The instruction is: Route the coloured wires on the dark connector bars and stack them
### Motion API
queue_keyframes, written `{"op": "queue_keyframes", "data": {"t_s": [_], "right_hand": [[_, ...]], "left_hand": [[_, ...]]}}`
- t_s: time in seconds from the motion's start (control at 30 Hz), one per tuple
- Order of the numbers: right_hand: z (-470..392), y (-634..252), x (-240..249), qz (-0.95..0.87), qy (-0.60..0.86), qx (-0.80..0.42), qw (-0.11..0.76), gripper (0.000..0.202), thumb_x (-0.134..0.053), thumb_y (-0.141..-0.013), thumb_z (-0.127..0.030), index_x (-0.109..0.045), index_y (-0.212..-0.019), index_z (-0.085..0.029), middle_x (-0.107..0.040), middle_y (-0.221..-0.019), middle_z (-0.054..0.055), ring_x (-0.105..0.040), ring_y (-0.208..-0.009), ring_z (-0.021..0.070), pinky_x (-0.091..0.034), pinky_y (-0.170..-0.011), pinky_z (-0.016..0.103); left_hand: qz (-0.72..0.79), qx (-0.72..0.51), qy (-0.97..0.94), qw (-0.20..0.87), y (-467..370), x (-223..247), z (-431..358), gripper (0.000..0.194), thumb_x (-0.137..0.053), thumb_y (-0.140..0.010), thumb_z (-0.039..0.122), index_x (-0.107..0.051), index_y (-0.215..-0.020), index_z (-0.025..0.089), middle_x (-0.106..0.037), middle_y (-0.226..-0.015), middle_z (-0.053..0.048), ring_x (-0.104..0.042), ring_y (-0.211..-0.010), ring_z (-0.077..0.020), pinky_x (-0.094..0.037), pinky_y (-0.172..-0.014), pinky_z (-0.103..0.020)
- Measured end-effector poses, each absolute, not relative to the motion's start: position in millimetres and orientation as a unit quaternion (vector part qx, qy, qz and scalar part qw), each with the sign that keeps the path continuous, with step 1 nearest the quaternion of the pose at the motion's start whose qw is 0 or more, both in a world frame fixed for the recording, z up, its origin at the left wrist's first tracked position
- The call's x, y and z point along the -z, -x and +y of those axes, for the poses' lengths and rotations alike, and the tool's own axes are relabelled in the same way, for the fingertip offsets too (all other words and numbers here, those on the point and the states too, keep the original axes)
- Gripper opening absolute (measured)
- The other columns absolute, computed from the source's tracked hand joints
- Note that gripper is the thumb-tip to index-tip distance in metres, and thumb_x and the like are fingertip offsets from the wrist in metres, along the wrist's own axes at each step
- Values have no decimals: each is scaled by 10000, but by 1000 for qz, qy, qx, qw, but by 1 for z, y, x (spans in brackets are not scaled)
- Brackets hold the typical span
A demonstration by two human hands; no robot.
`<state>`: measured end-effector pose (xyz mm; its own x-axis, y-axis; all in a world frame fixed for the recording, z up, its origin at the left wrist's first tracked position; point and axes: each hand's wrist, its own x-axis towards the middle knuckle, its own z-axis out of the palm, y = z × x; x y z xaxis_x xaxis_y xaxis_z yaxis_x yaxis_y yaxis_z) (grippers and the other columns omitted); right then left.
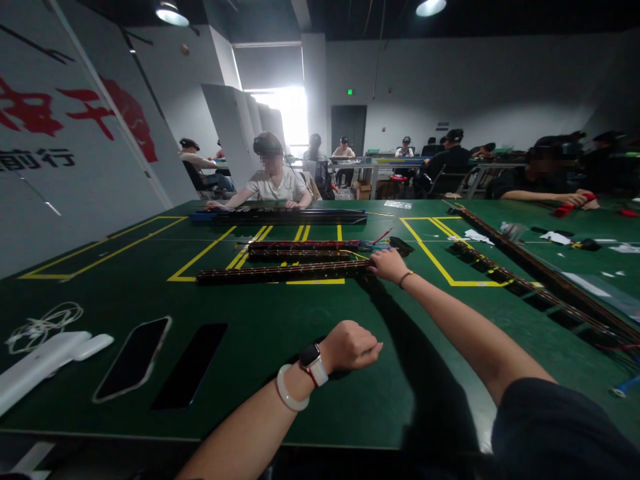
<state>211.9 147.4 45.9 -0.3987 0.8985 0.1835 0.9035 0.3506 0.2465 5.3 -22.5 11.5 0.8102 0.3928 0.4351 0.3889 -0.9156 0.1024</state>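
Right hand on the end of a long dark bar, left hand curled above the tabletop

The right hand (389, 265) pinches the right-hand end of a long dark bar (285, 271), its fingers bent around that tip. The bar lies in the middle stretch of the green tabletop (270, 313), roughly parallel to the far edge, partly across lines of yellow tape (316, 281). Just behind it, nearer the far edge, lie two shorter bars (300, 255), with coloured wires (381, 238) at their right end and a small black object (401, 245) beside these.

The left hand (347, 347) is loosely closed, fingers curled in, between the long dark bar and the near edge. Its wrist carries a watch (313, 364) and a pale bangle (291, 388); a thin dark bracelet (406, 279) circles the right wrist.

Towards the near left corner lie a phone in a clear-edged case (134, 360), a dark flat slab (190, 367) just beside it, a white device (47, 365) and a tangled white cord (45, 325). Along the right side, more long strips (530, 273) slant towards the right edge, among paper scraps (477, 236). At the far edge a co-worker (275, 183) sits behind a blue-and-black bar (280, 217).
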Motion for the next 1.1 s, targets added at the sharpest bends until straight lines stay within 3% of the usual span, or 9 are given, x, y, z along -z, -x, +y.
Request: {"op": "queue_keyframes", "data": {"t_s": [0.13,0.27,0.43,0.57,0.67,0.73,0.83,0.97,1.1], "right_hand": [[164,-236,-42,-796,583,163,12,334,-530,-907,-401,-658,-1048,-126,-674,-1081,174,-569,-1032,300,-339,-882,414],[166,-262,-39,-794,584,167,35,428,-499,-924,-426,-575,-1234,-141,-598,-1256,167,-535,-1114,279,-339,-927,379],[148,-372,-34,-761,601,223,102,457,-464,-931,-376,-520,-1314,-132,-558,-1304,187,-514,-1156,271,-347,-951,376],[104,-524,-18,-644,721,236,103,567,-454,-880,-537,-640,-1151,-75,-604,-1144,303,-588,-999,333,-379,-814,456],[62,-623,4,-545,801,209,133,724,-447,-718,-784,-724,-841,-126,-627,-944,357,-626,-793,355,-356,-672,506],[41,-663,19,-494,835,183,162,747,-429,-570,-901,-661,-560,-191,-626,-777,342,-617,-660,344,-326,-616,519],[29,-681,33,-510,830,137,179,760,-398,-436,-969,-573,-399,-231,-613,-673,298,-605,-616,357,-303,-622,549],[36,-665,38,-502,837,132,175,778,-453,-374,-974,-598,-414,-210,-611,-762,345,-613,-778,420,-285,-699,582],[33,-641,34,-478,845,154,181,876,-467,-487,-944,-737,-677,-132,-595,-859,405,-607,-858,422,-274,-739,584]], "left_hand": [[196,-235,-952,-6,-5,-10,-22,411,-364,-947,282,-545,-588,194,-553,-540,-28,-519,-531,-133,-331,-547,-295],[205,-234,-950,13,-4,-11,-22,411,-367,-948,297,-554,-597,193,-556,-549,-31,-518,-532,-134,-347,-556,-291],[210,-222,-952,21,-3,-13,-21,426,-353,-958,304,-580,-615,191,-563,-559,-28,-515,-540,-126,-350,-567,-278],[208,-218,-954,9,-4,-12,-20,436,-342,-968,303,-578,-622,186,-574,-573,-24,-508,-538,-121,-334,-568,-271],[209,-215,-954,12,-5,-11,-19,429,-346,-970,304,-579,-630,184,-573,-578,-18,-500,-536,-119,-330,-571,-265],[210,-217,-953,18,-5,-11,-19,429,-349,-970,306,-575,-625,183,-569,-575,-18,-498,-535,-120,-328,-571,-267],[210,-221,-952,20,-5,-12,-18,429,-347,-970,301,-566,-621,181,-562,-568,-16,-494,-533,-121,-316,-569,-275],[210,-223,-952,16,-3,-13,-17,434,-340,-973,295,-556,-614,179,-552,-559,-11,-479,-523,-116,-308,-568,-277],[210,-228,-951,19,-3,-13,-17,434,-346,-973,289,-549,-606,177,-538,-549,-3,-466,-508,-109,-307,-562,-270]]}}
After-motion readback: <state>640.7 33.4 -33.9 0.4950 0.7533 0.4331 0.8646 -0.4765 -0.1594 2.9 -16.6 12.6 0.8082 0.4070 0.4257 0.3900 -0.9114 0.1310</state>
